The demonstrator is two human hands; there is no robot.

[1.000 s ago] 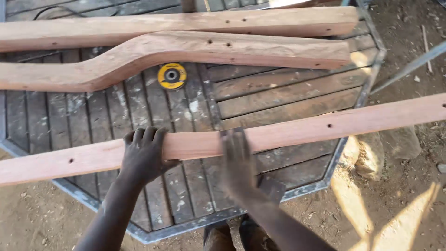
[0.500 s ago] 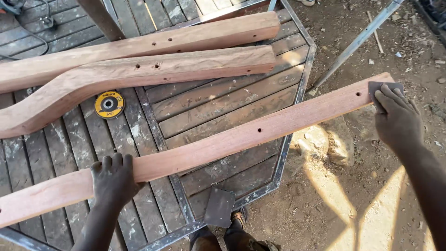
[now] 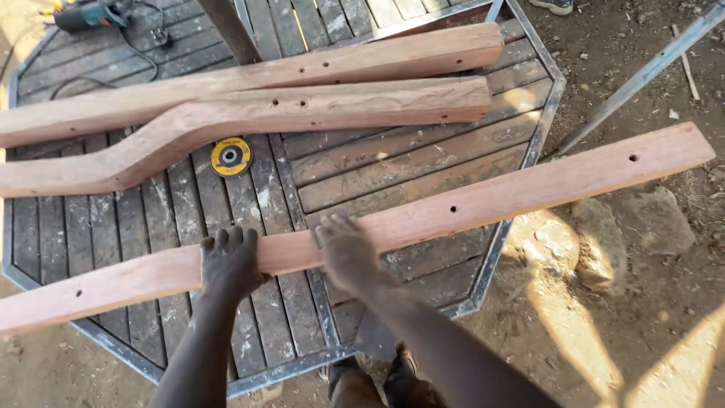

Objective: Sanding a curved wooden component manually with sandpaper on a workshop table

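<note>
Filling most of the view, a slatted octagonal table [image 3: 423,162] in a metal frame bears 3 lengths of reddish wood. Lying slantwise across its near side is the longest, a drilled plank [image 3: 483,200], one end low at the left edge of view, the other reaching well past the table rim over dirt and stones [image 3: 604,234]; that overhang looks like the reason for pressing it down near the middle. Behind it lie a curved beam [image 3: 249,121] and a straight beam [image 3: 302,72], touching along part of their length and parked out of the way. Next, the left hand [image 3: 229,261] rests palm down on the plank, fingers spread flat over its top and far edge, weighting rather than clutching it. Just beside it, the right hand [image 3: 346,249] is blurred; it lies on the plank too, but whether it grips or presses I cannot tell. Smaller still, a yellow disc [image 3: 230,156] sits flat between plank and curved beam. A grinder [image 3: 87,13] lies at the far corner.
</note>
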